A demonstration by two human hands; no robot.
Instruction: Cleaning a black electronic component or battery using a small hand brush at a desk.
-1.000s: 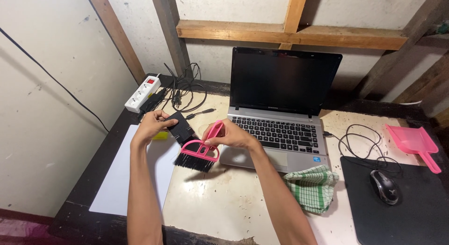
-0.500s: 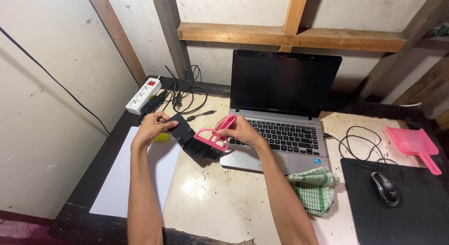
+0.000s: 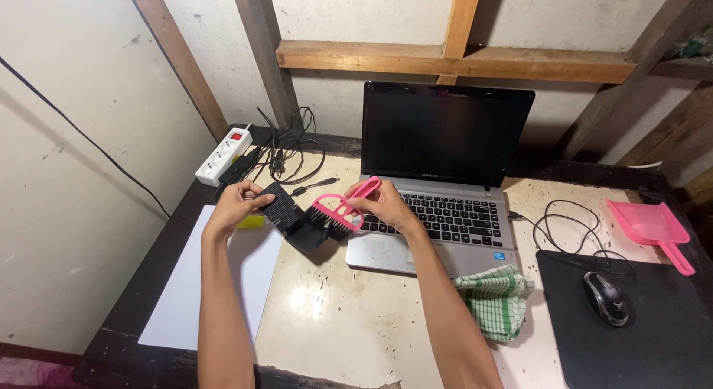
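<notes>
Here, left hand gripping a black block, right hand holding a pink brush, bristles on it.

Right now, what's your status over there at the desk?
Left hand grips flat black ribbed block. Right hand grips small pink plastic brush, bristles against block. Open silver laptop just behind; nothing between.

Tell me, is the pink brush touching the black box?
Touching. In the head view, the dark bristles of the pink brush, held by the right hand, press on the black box that the left hand holds.
</notes>
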